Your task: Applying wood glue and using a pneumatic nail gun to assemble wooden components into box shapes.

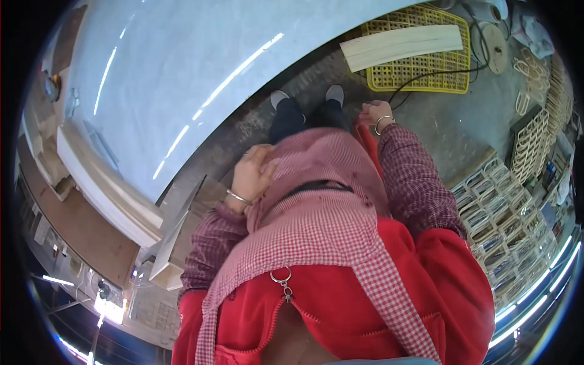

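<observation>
My left hand (251,174) rests against the front of the red-and-white checked apron (316,225), its fingers loosely bent and apart, holding nothing that shows. Out past my right hip, my right hand (375,114) has its fingers curled together. A strip of red cloth (368,146) hangs right beneath those fingers; whether they grip it or something small is hidden. Both wrists carry a bangle, and checked sleeve covers reach up the forearms over a red jacket (450,274).
A large pale-topped table (201,73) fills the upper left, with curved light boards (109,182) along its left end. Ahead right, a yellow plastic crate (420,76) bears a wooden board (404,45); a black cable runs beside it. Stacked woven frames (505,219) stand at my right.
</observation>
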The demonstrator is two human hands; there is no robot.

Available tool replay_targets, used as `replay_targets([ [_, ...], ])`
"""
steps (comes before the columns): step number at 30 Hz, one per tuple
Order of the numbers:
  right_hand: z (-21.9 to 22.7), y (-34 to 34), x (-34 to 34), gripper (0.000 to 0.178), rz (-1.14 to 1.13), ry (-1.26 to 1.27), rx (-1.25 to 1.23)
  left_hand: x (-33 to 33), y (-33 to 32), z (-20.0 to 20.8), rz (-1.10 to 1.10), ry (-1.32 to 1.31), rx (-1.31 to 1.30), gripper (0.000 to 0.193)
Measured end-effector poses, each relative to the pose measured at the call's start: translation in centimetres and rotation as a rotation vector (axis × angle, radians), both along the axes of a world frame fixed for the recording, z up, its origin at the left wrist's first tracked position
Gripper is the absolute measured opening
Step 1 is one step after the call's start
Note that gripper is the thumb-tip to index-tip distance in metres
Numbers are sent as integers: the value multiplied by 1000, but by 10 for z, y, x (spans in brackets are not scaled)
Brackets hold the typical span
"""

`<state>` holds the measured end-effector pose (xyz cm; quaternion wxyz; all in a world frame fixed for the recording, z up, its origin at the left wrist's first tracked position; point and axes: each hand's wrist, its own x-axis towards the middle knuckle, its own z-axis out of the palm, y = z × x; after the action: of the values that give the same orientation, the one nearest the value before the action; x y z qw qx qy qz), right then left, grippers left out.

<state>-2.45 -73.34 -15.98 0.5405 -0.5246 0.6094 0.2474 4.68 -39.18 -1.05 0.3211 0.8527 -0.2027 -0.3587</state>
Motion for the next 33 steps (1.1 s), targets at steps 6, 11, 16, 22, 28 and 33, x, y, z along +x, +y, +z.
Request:
replay_targets([
  [6,-133,-2,-8,26,-30,-13,-54,15,-91,-130,58,130,37,37],
  [11,-222,0,-1,30,-404,-166,-8,63,-192,-255,-110,-68,-4,48],
  [16,-234,-11,30,32,-254,-102,-249,106,-274,-337,-114,-2,67,58],
  [22,-170,-25,63,30,73,-64,-198,123,-312,-364,-176,66,187,61],
  [28,-96,-46,87,34,288,-136,-155,147,-306,-348,-233,26,213,57],
  [33,-86,-55,86,37,356,-168,-121,134,-311,-336,-230,9,239,54],
])
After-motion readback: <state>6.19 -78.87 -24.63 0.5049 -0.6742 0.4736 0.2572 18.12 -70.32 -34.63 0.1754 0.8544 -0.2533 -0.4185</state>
